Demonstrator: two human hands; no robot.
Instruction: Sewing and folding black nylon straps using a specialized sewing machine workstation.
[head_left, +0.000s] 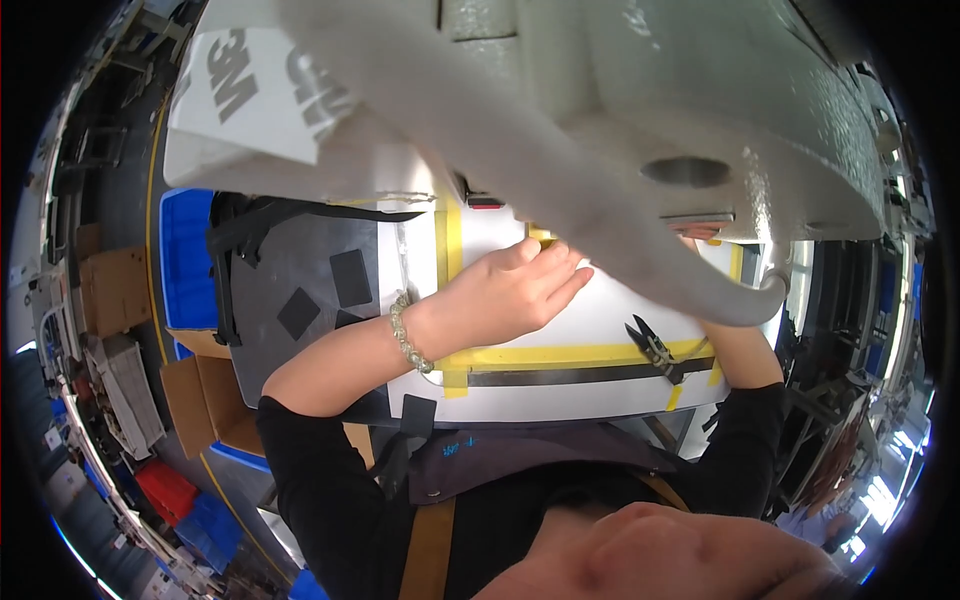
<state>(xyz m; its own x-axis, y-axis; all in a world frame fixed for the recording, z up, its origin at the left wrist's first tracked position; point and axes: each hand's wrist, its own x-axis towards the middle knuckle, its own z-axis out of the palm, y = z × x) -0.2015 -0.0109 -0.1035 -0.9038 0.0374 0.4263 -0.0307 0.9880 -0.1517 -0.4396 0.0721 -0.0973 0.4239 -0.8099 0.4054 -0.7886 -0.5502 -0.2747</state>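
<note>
Your table (pixel 600 312) is bearing pliers (pixel 656 350); a bar (pixel 540 165) is mostly hiding your right hand (pixel 691 242); your left hand (pixel 508 290) is half-curling, both holds unclear.

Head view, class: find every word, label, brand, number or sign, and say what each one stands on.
White sheet, upper left: large grey printed characters, part-blurred; I'm not copying them out.
Dark apron: small blue marking, too small to read.
I can make out no other lettering.
</note>
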